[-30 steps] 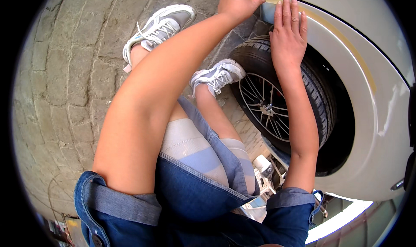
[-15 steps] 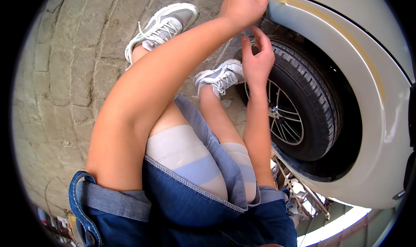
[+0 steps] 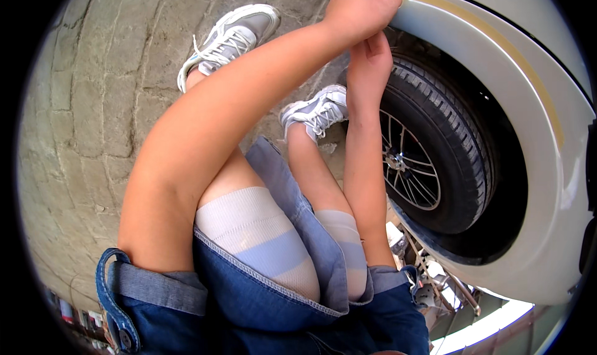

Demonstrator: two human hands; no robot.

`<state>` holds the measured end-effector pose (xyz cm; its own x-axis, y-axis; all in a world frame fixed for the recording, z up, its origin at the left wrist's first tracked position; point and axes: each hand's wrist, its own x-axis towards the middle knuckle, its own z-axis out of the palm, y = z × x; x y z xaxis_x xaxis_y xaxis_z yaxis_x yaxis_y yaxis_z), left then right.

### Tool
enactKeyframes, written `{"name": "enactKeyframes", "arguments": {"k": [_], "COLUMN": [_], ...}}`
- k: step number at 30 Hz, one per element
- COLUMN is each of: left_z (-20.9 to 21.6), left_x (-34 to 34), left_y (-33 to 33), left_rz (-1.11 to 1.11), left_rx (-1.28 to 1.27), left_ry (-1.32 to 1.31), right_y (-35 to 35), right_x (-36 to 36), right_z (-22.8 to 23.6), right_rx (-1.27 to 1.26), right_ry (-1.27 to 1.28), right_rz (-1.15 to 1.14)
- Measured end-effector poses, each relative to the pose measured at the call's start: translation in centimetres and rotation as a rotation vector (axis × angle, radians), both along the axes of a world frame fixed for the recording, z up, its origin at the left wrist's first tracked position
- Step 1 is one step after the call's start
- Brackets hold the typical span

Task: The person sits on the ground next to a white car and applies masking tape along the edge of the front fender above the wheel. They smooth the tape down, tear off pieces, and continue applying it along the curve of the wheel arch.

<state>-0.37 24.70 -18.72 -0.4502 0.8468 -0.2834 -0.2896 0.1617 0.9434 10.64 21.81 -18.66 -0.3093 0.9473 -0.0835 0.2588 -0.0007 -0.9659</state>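
Note:
A strip of yellowish masking tape (image 3: pixel 482 27) curves along the pale fender (image 3: pixel 550 249) of a car, above the wheel arch. At its upper left end, my left hand (image 3: pixel 362 9) is closed, thumb and fingers pinched together on the tape by the fender's edge. Just below it, my right hand (image 3: pixel 370 65) is raised with fingers curled in, its fingertips reaching up under the left hand. What those fingertips hold, if anything, is hidden. The right wrist is beside the tyre (image 3: pixel 463 121), apart from the fender.
The wheel's spoked silver rim (image 3: pixel 407 162) faces my right forearm. My white-and-grey shoes (image 3: pixel 233 37) rest on stone paving (image 3: pixel 99 112). Assorted metal parts and rods (image 3: pixel 444 283) lie at the lower right, below the car body.
My left hand has shifted slightly right and down, toward the fender. My right hand has risen to meet it, and its spread fingers have curled in. The view has shifted slightly.

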Motion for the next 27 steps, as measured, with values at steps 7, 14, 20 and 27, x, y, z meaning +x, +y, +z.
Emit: {"name": "enactKeyframes", "arguments": {"k": [7, 14, 20, 27], "left_z": [0.0, -0.9, -0.8, -0.4], "left_x": [-0.9, -0.9, -0.7, -0.8], "left_y": [0.2, 0.1, -0.2, -0.7], "left_rz": [0.047, -0.007, -0.026, -0.052], "left_rx": [0.004, -0.035, -0.062, -0.088], "left_ry": [0.012, 0.174, 0.192, 0.248], "right_y": [1.0, 0.3, -0.2, -0.6], "right_x": [-1.4, -1.1, -1.1, -1.3], "right_z": [-0.9, -0.7, -0.5, -0.4], "right_rx": [0.16, 0.134, 0.093, 0.019], "right_ry": [-0.089, -0.058, 0.006, 0.06], "right_rz": [0.007, 0.0, 0.008, -0.034]}}
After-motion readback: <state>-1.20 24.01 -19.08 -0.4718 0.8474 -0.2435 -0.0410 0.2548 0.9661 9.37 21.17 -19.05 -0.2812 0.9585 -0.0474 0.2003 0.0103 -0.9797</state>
